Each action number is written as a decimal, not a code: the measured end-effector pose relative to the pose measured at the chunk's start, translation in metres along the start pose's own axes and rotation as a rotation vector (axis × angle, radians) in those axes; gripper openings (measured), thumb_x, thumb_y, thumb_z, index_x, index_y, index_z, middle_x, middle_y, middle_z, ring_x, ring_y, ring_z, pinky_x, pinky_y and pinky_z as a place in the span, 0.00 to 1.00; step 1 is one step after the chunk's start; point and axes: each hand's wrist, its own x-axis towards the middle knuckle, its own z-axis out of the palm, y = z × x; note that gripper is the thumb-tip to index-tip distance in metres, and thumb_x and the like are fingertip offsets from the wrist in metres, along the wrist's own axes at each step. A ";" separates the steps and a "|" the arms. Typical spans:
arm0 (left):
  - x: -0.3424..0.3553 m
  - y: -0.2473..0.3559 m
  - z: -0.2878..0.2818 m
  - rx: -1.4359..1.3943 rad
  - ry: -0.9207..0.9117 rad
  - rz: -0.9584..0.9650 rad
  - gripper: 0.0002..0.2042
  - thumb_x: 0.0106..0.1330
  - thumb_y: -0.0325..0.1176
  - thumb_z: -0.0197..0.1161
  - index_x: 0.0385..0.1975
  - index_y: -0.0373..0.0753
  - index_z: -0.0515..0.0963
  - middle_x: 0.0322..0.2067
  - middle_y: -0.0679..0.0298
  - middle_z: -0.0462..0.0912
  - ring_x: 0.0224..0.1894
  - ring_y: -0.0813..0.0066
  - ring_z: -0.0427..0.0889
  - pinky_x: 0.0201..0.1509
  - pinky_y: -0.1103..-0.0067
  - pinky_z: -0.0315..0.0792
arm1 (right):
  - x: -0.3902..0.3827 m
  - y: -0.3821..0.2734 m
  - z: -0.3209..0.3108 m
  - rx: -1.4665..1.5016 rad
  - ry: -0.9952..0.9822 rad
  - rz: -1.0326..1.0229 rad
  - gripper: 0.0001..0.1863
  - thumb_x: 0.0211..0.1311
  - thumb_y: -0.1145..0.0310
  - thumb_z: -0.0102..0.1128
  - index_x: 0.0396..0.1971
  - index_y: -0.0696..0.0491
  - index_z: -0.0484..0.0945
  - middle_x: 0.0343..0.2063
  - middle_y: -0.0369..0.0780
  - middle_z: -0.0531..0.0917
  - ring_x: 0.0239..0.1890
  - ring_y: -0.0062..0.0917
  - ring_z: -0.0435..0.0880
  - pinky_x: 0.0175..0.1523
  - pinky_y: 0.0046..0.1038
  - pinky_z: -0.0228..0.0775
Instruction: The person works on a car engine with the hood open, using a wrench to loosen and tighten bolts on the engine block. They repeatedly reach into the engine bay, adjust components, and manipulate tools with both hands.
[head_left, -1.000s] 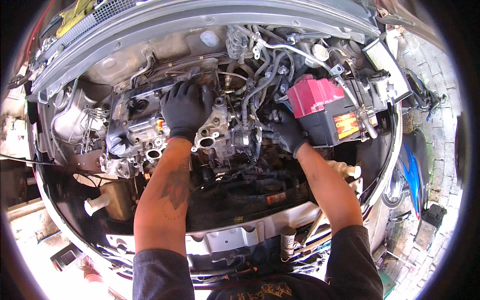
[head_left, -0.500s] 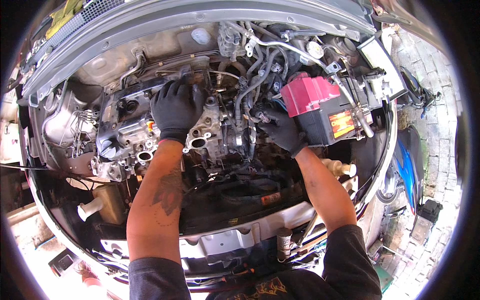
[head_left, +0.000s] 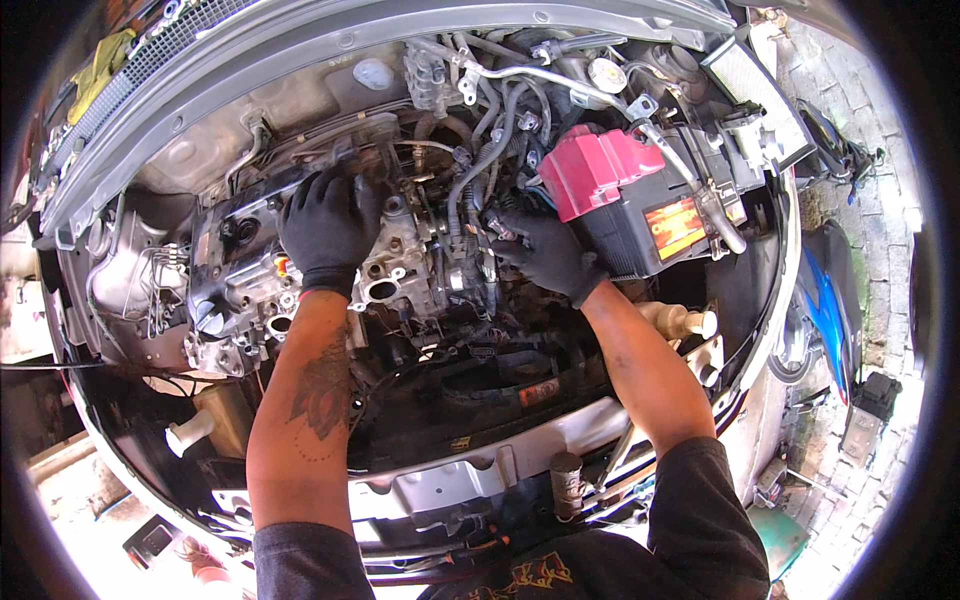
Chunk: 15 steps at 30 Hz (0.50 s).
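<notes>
My left hand [head_left: 330, 228], in a black glove, rests palm down across the black valve cover [head_left: 240, 232] of a car engine. Its fingers reach over the cover's far side, with the tips out of sight. Between the engine and the battery, my right hand [head_left: 550, 252], also gloved, has its thumb and fingers closed on a small wiring connector [head_left: 504, 228]. Just left of that hand runs a grey wiring harness [head_left: 466, 190]. A black battery [head_left: 650, 230] with a red cover [head_left: 598, 172] stands close to the right of my right hand.
Round intake ports [head_left: 382, 291] show on the engine's near side. A metal pipe [head_left: 690, 175] crosses over the battery. The front crossmember [head_left: 450, 484] spans the near edge. An air filter [head_left: 757, 100] sits at the far right, and a blue motorcycle [head_left: 825, 310] stands outside.
The view has shifted slightly, so the engine bay appears a little further left. Both hands stay at about the same places on the engine and wiring.
</notes>
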 end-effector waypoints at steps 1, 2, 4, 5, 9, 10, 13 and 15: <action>0.001 0.000 0.000 -0.001 0.002 0.009 0.15 0.66 0.48 0.63 0.37 0.44 0.87 0.43 0.63 0.89 0.49 0.61 0.87 0.52 0.62 0.76 | 0.000 0.002 0.001 -0.021 0.049 -0.081 0.27 0.70 0.55 0.69 0.61 0.57 0.80 0.51 0.49 0.88 0.52 0.35 0.89 0.59 0.33 0.76; 0.000 -0.001 0.000 0.002 0.002 0.015 0.15 0.66 0.48 0.63 0.37 0.44 0.87 0.43 0.63 0.89 0.49 0.61 0.86 0.52 0.62 0.76 | 0.001 -0.004 0.001 -0.041 0.095 -0.164 0.26 0.70 0.54 0.69 0.59 0.57 0.81 0.50 0.49 0.88 0.50 0.37 0.89 0.57 0.33 0.77; -0.001 -0.001 -0.001 0.003 -0.033 -0.003 0.15 0.66 0.48 0.63 0.37 0.44 0.87 0.43 0.63 0.89 0.49 0.60 0.86 0.52 0.62 0.76 | 0.002 -0.015 -0.001 -0.022 0.067 -0.099 0.23 0.70 0.53 0.69 0.53 0.57 0.83 0.44 0.50 0.88 0.45 0.38 0.89 0.52 0.36 0.77; 0.000 -0.001 -0.002 0.003 -0.048 -0.012 0.15 0.66 0.48 0.63 0.37 0.44 0.87 0.43 0.62 0.89 0.49 0.60 0.86 0.52 0.62 0.76 | 0.003 -0.022 -0.003 -0.014 0.054 -0.068 0.22 0.70 0.53 0.69 0.50 0.57 0.83 0.41 0.50 0.88 0.42 0.39 0.89 0.49 0.37 0.77; 0.002 -0.001 0.001 -0.019 -0.006 0.000 0.14 0.66 0.47 0.64 0.37 0.43 0.87 0.43 0.62 0.89 0.48 0.60 0.87 0.51 0.63 0.77 | 0.008 -0.006 0.008 -0.086 0.174 0.062 0.19 0.71 0.53 0.66 0.41 0.56 0.84 0.34 0.51 0.86 0.35 0.44 0.86 0.41 0.41 0.75; 0.003 0.001 0.000 -0.026 -0.016 -0.002 0.14 0.67 0.47 0.64 0.37 0.43 0.87 0.43 0.62 0.89 0.47 0.60 0.87 0.51 0.63 0.77 | 0.009 0.000 0.011 -0.129 0.217 0.099 0.19 0.72 0.53 0.64 0.41 0.56 0.84 0.33 0.51 0.86 0.34 0.46 0.86 0.41 0.43 0.75; 0.001 0.000 0.000 -0.019 -0.001 0.004 0.14 0.67 0.47 0.63 0.37 0.43 0.87 0.42 0.63 0.89 0.46 0.60 0.87 0.50 0.63 0.77 | 0.009 0.004 0.012 -0.309 0.278 -0.001 0.18 0.73 0.54 0.61 0.42 0.56 0.84 0.34 0.53 0.87 0.36 0.51 0.86 0.42 0.46 0.76; 0.000 -0.001 0.000 -0.014 0.020 0.011 0.14 0.67 0.46 0.63 0.37 0.43 0.87 0.41 0.63 0.89 0.46 0.60 0.87 0.50 0.63 0.77 | 0.009 0.000 0.010 -0.322 0.321 -0.047 0.19 0.74 0.54 0.58 0.43 0.56 0.84 0.36 0.54 0.87 0.40 0.53 0.86 0.45 0.48 0.77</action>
